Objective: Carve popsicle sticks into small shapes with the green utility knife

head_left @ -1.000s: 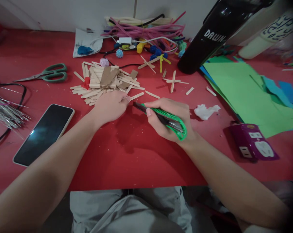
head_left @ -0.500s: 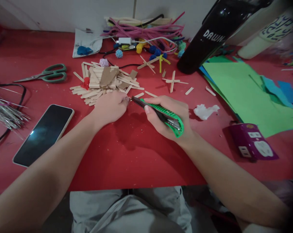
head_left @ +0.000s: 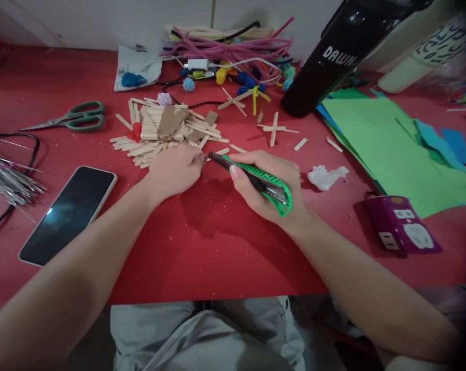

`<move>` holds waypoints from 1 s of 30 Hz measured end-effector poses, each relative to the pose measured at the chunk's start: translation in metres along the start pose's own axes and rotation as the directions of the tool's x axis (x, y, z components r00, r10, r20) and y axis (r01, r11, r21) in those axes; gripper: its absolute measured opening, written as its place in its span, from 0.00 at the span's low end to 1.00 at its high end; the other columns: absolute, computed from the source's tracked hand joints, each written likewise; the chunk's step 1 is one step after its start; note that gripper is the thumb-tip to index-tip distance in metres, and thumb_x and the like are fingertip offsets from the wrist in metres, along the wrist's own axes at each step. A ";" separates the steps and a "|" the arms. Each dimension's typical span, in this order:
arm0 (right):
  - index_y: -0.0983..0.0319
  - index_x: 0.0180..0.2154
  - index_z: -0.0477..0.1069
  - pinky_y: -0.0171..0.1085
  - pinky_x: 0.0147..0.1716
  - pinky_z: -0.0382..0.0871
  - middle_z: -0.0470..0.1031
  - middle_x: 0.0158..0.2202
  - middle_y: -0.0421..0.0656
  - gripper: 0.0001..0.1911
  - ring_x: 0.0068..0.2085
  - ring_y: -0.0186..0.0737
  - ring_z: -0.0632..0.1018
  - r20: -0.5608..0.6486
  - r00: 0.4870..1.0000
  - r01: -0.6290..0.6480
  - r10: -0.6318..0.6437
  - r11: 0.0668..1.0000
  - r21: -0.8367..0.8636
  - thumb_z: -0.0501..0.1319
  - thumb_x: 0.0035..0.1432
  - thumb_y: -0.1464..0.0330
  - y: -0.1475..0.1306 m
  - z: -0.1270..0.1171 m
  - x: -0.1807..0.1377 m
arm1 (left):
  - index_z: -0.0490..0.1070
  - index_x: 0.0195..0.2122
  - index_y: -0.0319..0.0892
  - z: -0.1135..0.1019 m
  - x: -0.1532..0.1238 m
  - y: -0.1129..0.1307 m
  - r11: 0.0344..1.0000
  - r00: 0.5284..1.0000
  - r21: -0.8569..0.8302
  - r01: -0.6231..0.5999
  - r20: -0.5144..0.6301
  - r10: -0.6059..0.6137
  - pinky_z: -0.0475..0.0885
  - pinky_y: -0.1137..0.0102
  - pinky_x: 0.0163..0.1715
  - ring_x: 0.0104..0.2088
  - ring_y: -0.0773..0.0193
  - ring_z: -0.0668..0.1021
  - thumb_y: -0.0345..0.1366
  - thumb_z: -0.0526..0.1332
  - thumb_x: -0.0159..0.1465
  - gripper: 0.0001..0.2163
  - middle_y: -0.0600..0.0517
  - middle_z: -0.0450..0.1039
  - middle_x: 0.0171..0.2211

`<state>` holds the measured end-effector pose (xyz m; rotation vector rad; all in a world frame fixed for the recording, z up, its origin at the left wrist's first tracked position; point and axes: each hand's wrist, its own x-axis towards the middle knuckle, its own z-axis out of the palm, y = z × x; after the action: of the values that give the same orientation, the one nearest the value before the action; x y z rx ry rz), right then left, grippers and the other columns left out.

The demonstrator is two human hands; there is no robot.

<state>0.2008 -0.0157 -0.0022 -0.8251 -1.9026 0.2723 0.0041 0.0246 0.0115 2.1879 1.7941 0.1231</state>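
Observation:
My right hand (head_left: 273, 180) is wrapped round a green box cutter (head_left: 261, 180), its dark blade end pointing left toward my other hand. My left hand (head_left: 178, 167) is closed, thumb and fingers pinched together just beside the blade tip. Whatever it pinches is tiny and mostly hidden by the fingers. Behind that hand spreads a pile of wooden craft sticks (head_left: 140, 149) with brown cardboard pieces (head_left: 171, 122) on top. Two sticks joined as a cross (head_left: 273, 129) lie farther back, and cut stick pieces (head_left: 300, 144) are scattered to the right.
Scissors (head_left: 84, 116) and a phone (head_left: 70, 214) lie on the left of the red table (head_left: 171, 268). At the back are pink pipe cleaners (head_left: 233, 51) and a black bottle (head_left: 329, 62). Green paper sheets (head_left: 406, 149), crumpled tissue (head_left: 327, 178) and a purple box (head_left: 402, 224) occupy the right.
Almost nothing differs. Both hands keep their places and the box cutter stays at the left fingertips; the whole view has shifted very slightly.

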 end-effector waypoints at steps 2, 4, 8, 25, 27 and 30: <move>0.59 0.36 0.74 0.35 0.31 0.75 0.78 0.27 0.39 0.02 0.26 0.35 0.76 0.017 1.000 -0.008 0.008 1.000 -0.008 0.62 0.62 0.70 0.000 -0.001 0.000 | 0.76 0.33 0.45 0.000 0.000 0.000 1.000 1.000 -0.009 0.005 -0.003 -0.005 0.67 0.64 0.34 0.38 0.54 0.79 0.41 0.49 0.70 0.17 0.46 0.80 0.37; 0.59 0.34 0.74 0.34 0.28 0.74 0.76 0.26 0.38 0.03 0.25 0.33 0.75 0.025 1.000 -0.011 0.012 1.000 -0.013 0.62 0.62 0.70 -0.001 -0.002 0.000 | 0.75 0.33 0.44 0.000 0.000 0.000 1.000 1.000 -0.017 0.005 -0.004 -0.005 0.66 0.64 0.34 0.38 0.54 0.78 0.42 0.49 0.70 0.17 0.45 0.80 0.37; 0.60 0.37 0.74 0.34 0.31 0.75 0.78 0.29 0.39 0.02 0.27 0.33 0.76 0.016 1.000 -0.004 0.004 1.000 -0.001 0.62 0.63 0.70 -0.001 -0.002 0.000 | 0.74 0.32 0.44 0.000 0.001 -0.001 1.000 1.000 -0.011 -0.010 0.002 0.010 0.65 0.63 0.32 0.38 0.53 0.78 0.40 0.49 0.70 0.16 0.45 0.79 0.37; 0.58 0.36 0.73 0.35 0.27 0.71 0.76 0.27 0.38 0.03 0.25 0.34 0.74 0.033 0.999 0.034 -0.034 0.999 -0.022 0.62 0.61 0.71 0.001 -0.005 0.001 | 0.75 0.33 0.45 0.001 0.001 -0.001 1.000 1.000 0.002 -0.009 -0.004 0.009 0.66 0.64 0.34 0.37 0.54 0.78 0.42 0.49 0.70 0.17 0.45 0.79 0.37; 0.58 0.36 0.73 0.35 0.28 0.72 0.76 0.26 0.38 0.03 0.25 0.35 0.75 0.049 0.998 0.041 -0.040 0.999 -0.015 0.62 0.60 0.72 0.001 -0.005 0.001 | 0.75 0.32 0.44 0.002 0.001 -0.001 1.000 0.999 0.001 -0.011 -0.030 0.011 0.66 0.64 0.35 0.38 0.54 0.78 0.42 0.49 0.70 0.17 0.45 0.79 0.37; 0.57 0.36 0.73 0.36 0.30 0.73 0.77 0.27 0.38 0.03 0.27 0.36 0.76 0.066 0.997 0.046 -0.045 0.999 -0.014 0.62 0.60 0.72 0.000 -0.005 0.001 | 0.75 0.32 0.44 0.003 0.001 -0.002 1.000 0.999 0.001 -0.014 -0.039 0.014 0.67 0.63 0.35 0.37 0.54 0.78 0.42 0.50 0.70 0.17 0.45 0.79 0.36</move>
<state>0.2047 -0.0160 0.0003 -0.7910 -1.9846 0.2594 0.0037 0.0251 0.0080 2.2144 1.7998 0.1695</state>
